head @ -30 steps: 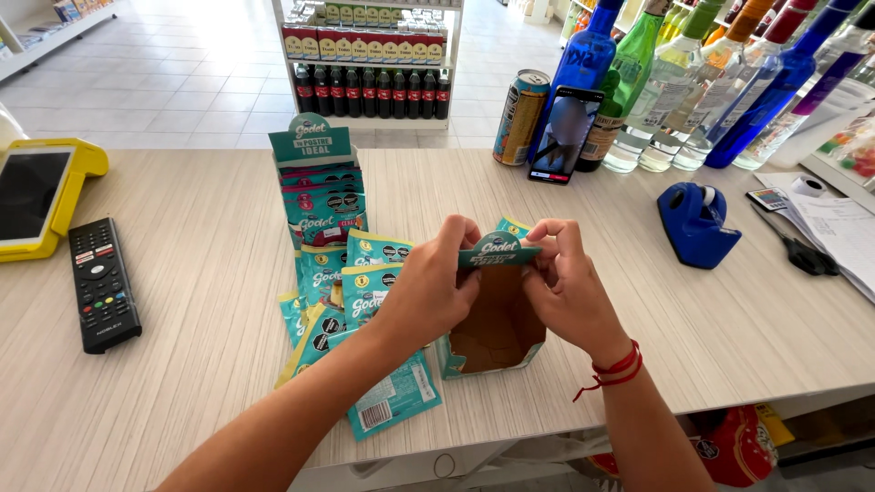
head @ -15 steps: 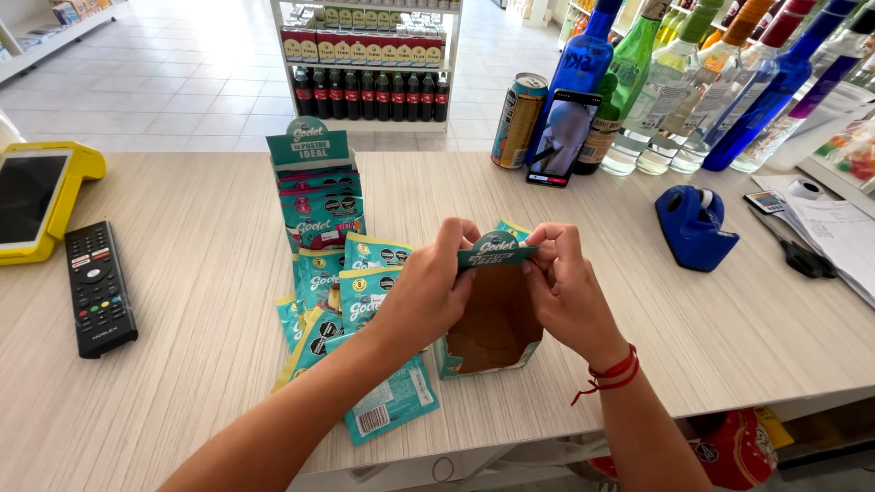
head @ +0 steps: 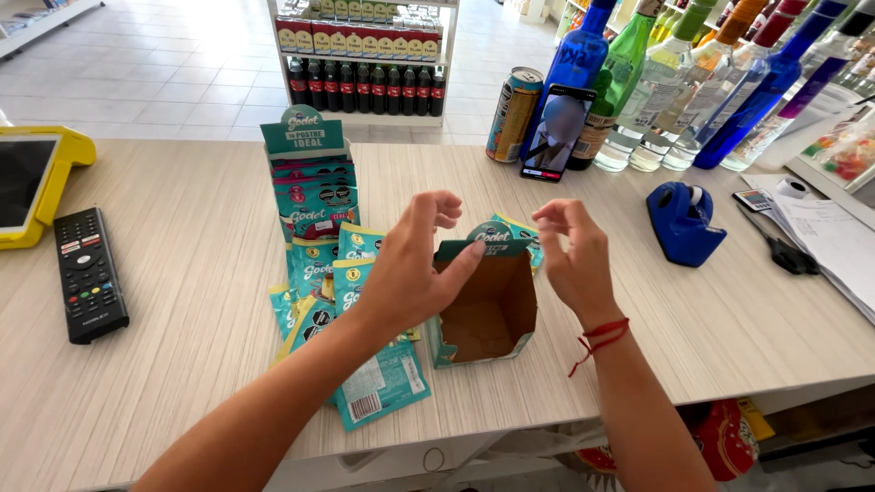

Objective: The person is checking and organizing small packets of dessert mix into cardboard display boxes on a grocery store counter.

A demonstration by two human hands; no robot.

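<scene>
The empty carton (head: 483, 305) lies on its side near the front middle of the desk (head: 182, 301), its open mouth facing the camera and its brown inside visible; a teal header tab stands at its far edge. The left hand (head: 415, 264) rests against the carton's left wall, thumb tip touching the upper left rim near the tab, the other fingers (head: 437, 208) spread and raised, gripping nothing. The right hand (head: 574, 260) hovers just beside the carton's right wall with fingers loosely curled and released; whether it touches the wall cannot be told. A red string is tied at the right wrist. Left of the carton, teal sachets (head: 319, 273) lie in a loose overlapping heap, one of them (head: 378, 392) lying back side up near the desk's front edge. Behind the heap stands a filled display box (head: 310, 173) of the same teal kind, upright with its header card raised. A black remote (head: 87, 273) lies at the left of the desk, just beside a tablet in a yellow holder (head: 36, 178). At the far edge stand a can (head: 513, 114), a phone (head: 556, 132) propped upright and a row of bottles (head: 674, 82). A blue tape dispenser (head: 684, 223) sits to the right, well apart from the carton, with scissors (head: 784, 251) and papers (head: 834, 237) beyond it.
</scene>
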